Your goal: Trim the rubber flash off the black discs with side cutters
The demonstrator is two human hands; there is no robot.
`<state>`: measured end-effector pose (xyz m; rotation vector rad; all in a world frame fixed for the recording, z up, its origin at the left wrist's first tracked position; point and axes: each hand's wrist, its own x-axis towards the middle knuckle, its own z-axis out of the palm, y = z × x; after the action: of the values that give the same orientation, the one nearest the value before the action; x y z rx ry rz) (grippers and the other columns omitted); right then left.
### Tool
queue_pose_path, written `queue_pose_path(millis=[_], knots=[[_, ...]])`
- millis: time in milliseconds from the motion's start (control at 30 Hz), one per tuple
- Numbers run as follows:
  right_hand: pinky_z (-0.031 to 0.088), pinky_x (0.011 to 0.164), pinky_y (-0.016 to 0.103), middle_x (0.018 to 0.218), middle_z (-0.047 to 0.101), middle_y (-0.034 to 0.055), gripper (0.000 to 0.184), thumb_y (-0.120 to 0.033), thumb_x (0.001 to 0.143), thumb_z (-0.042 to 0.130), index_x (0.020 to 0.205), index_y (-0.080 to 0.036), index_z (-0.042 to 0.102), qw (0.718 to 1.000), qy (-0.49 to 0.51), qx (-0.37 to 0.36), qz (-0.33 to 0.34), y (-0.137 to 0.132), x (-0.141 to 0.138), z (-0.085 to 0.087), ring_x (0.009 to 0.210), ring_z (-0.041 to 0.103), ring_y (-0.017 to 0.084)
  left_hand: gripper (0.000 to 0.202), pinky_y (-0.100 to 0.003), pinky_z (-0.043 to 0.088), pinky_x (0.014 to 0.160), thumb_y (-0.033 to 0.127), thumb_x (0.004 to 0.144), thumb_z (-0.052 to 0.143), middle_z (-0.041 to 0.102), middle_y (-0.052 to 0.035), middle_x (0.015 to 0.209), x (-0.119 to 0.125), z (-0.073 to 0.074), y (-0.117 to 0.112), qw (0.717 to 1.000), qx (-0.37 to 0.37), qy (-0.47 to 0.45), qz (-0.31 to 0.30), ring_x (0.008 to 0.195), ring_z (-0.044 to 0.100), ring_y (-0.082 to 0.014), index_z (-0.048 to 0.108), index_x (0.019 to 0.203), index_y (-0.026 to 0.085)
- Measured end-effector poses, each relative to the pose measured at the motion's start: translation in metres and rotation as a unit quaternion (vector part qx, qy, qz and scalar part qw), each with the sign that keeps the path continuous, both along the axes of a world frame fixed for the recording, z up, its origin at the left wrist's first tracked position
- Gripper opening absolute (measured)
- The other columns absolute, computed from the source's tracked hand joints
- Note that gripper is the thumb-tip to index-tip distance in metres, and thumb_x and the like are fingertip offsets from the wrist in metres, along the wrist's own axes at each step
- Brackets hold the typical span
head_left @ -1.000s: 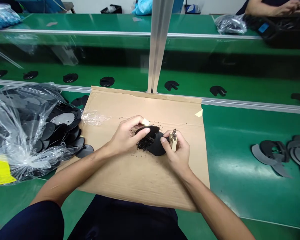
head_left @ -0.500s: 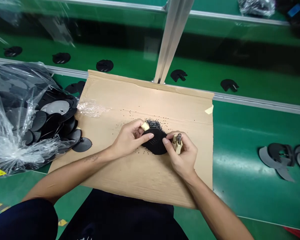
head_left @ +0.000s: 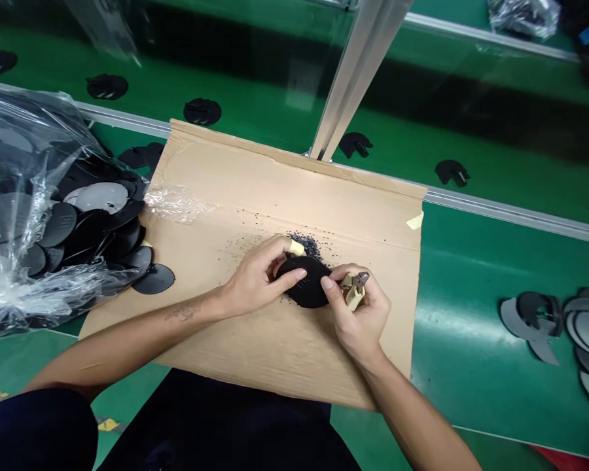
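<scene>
My left hand point(head_left: 259, 280) pinches the left edge of a round black plastic disc point(head_left: 304, 282) that lies on a sheet of brown cardboard point(head_left: 255, 216). A tan guard covers one fingertip of that hand. My right hand point(head_left: 360, 314) grips small cutters point(head_left: 354, 289) with tan handles, and its thumb presses on the disc's right edge. A small heap of black trimmings point(head_left: 308, 244) lies on the cardboard just behind the disc.
A clear plastic bag point(head_left: 34, 216) full of black discs lies at the left, some spilling onto the cardboard. Grey cut pieces point(head_left: 550, 317) lie on the green table at right. Single black parts point(head_left: 202, 111) sit spaced along the conveyor behind an aluminium post point(head_left: 358, 72).
The disc has been turned down flat onto the cardboard between both hands. The camera has tilted down and swung a little, so the scene has shifted in view.
</scene>
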<state>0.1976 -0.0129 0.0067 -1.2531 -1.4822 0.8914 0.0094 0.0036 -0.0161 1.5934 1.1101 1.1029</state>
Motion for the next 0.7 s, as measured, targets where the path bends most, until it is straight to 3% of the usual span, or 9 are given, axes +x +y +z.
queue_pose_path(millis=[133, 300, 400, 567, 700], knots=[[0.048, 0.061, 0.027, 0.077, 0.063, -0.0007, 0.011, -0.025, 0.090, 0.069, 0.083, -0.022, 0.061, 1.000, -0.008, -0.001, -0.006, 0.0003, 0.0004, 0.0003, 0.065, 0.056, 0.014, 0.022, -0.021, 0.036, 0.056, 0.034, 0.089, 0.074, 0.047, 0.0035, 0.073, 0.0009, 0.0021, 0.0002, 0.996, -0.070, -0.055, -0.014, 0.060, 0.042, -0.0083, 0.059, 0.092, 0.019], [0.047, 0.061, 0.026, 0.076, 0.063, -0.0017, 0.011, -0.022, 0.089, 0.068, 0.082, -0.022, 0.059, 1.000, -0.002, 0.012, -0.009, 0.0019, 0.0007, 0.0013, 0.066, 0.056, 0.013, 0.026, -0.020, 0.035, 0.053, 0.038, 0.089, 0.075, 0.045, 0.0052, 0.068, 0.0043, 0.0020, -0.0014, 0.983, -0.145, -0.106, -0.028, 0.057, 0.043, -0.0076, 0.057, 0.093, 0.019], [0.046, 0.060, 0.026, 0.075, 0.062, -0.0019, 0.011, -0.022, 0.089, 0.068, 0.082, -0.022, 0.059, 1.000, -0.004, 0.014, -0.012, 0.0014, 0.0008, 0.0019, 0.065, 0.055, 0.013, 0.026, -0.020, 0.038, 0.056, 0.039, 0.089, 0.074, 0.049, 0.0038, 0.071, 0.0039, 0.0006, -0.0023, 0.988, -0.129, -0.080, -0.024, 0.061, 0.046, -0.0090, 0.060, 0.096, 0.019], [0.047, 0.061, 0.027, 0.076, 0.063, -0.0015, 0.012, -0.026, 0.090, 0.068, 0.082, -0.022, 0.059, 1.000, -0.010, 0.008, -0.009, 0.0007, 0.0009, 0.0005, 0.065, 0.056, 0.013, 0.025, -0.022, 0.044, 0.063, 0.041, 0.098, 0.062, 0.058, 0.0000, 0.078, 0.0024, 0.0022, -0.0024, 0.993, -0.089, -0.030, -0.069, 0.069, 0.053, -0.0113, 0.064, 0.094, 0.017], [0.050, 0.061, 0.027, 0.081, 0.066, -0.0008, 0.012, -0.027, 0.088, 0.072, 0.092, -0.023, 0.062, 1.000, -0.015, 0.011, 0.004, 0.0019, 0.0043, -0.0015, 0.067, 0.060, 0.014, 0.022, -0.022, 0.047, 0.065, 0.037, 0.100, 0.059, 0.062, -0.0004, 0.077, -0.0008, 0.0092, 0.0003, 0.998, 0.001, 0.020, -0.063, 0.069, 0.057, -0.0119, 0.064, 0.094, 0.016]])
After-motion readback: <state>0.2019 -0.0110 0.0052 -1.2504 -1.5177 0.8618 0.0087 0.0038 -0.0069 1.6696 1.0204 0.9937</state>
